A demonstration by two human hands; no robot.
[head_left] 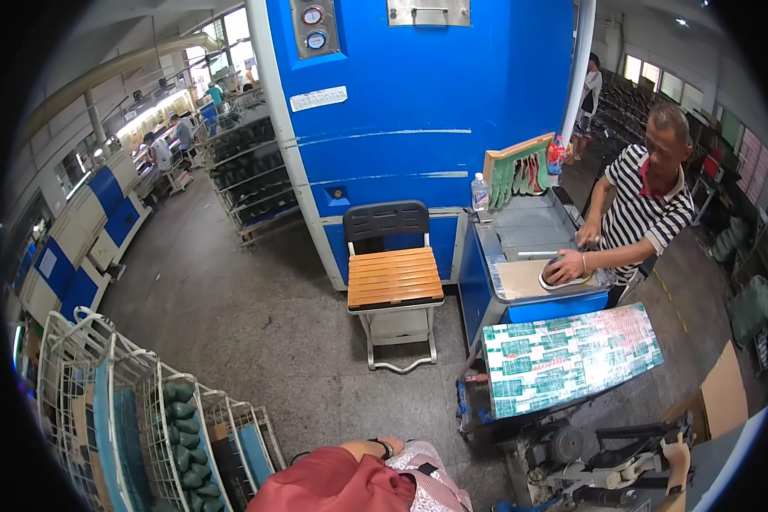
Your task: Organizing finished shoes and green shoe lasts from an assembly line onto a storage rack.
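Near left: white wire rack (160,388) with dark green shoe-shaped pieces (183,427). Near centre: my left hand (395,445), by the pink-white patterned cloth (439,480) over my lap; mostly hidden, can't tell its grip. Beyond, wood-slat chair (394,277). Far right, co-worker (644,200) has both hands at a shoe (563,278). Near right: dark machine (572,445), my right hand (677,452) at its right end, can't tell if gripping.

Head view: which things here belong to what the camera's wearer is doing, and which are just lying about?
Apparently in use:
- the dark machine, with the wearer's right hand at it

Lying about, untouched by the wearer:
- slatted chair
- clear bottle
- green shoe-shaped forms
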